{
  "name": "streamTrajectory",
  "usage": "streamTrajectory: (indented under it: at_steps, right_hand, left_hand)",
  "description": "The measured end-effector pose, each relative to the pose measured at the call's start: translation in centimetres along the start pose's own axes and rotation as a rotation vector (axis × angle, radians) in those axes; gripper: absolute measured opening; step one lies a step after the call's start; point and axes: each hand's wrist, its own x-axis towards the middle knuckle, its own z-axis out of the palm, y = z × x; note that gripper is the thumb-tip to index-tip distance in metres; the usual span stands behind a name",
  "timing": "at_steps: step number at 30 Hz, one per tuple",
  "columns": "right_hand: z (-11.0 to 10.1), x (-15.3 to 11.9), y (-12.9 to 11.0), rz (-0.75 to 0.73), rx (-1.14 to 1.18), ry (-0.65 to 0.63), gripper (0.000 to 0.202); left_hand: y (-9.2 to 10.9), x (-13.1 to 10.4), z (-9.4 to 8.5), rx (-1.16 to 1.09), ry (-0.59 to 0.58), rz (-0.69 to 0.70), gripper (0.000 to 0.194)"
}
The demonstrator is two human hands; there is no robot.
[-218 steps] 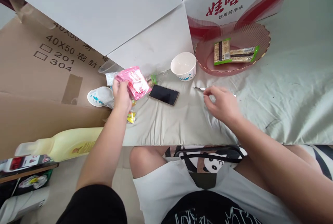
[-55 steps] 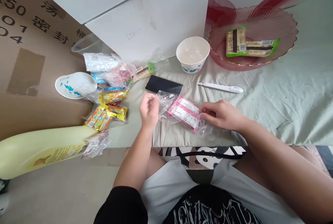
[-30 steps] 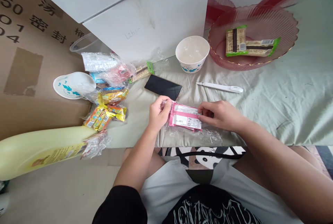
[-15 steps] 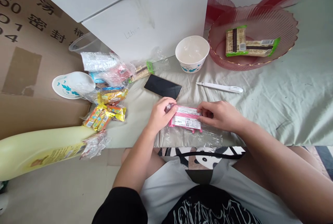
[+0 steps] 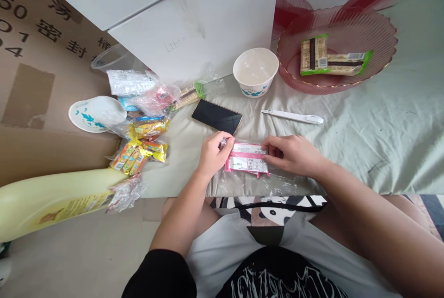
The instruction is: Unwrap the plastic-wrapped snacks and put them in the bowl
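Note:
A pink and white packet [image 5: 247, 157] lies near the front edge of the cloth-covered surface, with clear plastic film around it. At its left end my left hand [image 5: 215, 151] is closed, thumb and fingers pinching the packet's upper left corner and some crinkled film. My right hand [image 5: 294, 154] pinches the packet's right end between thumb and curled fingers. Just behind my left hand lies a black phone [image 5: 217, 117]. A white capped knife-like tool [image 5: 293, 116] rests behind my right hand.
A paper bowl [image 5: 255, 74] and a pink ribbed basin [image 5: 336, 88] holding green-edged snack packs stand behind. On the left are yellow snack packets [image 5: 149, 128], crumpled plastic, a tipped paper bowl [image 5: 88, 115] and a large pale yellow bottle [image 5: 52, 196]. Boxes stand at the back.
My left hand has shifted very slightly at the packet's corner, and its fingers sit a little lower. My right hand keeps nearly the same place.

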Motion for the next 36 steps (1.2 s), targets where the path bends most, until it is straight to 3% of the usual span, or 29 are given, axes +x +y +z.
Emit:
streamTrajectory:
  at_steps: [36]
  right_hand:
    - [0.20,-0.03,0.02,-0.027,-0.016,0.028,0.017]
  left_hand:
    - [0.37,0.01,0.21,-0.021,0.002,-0.035,0.024]
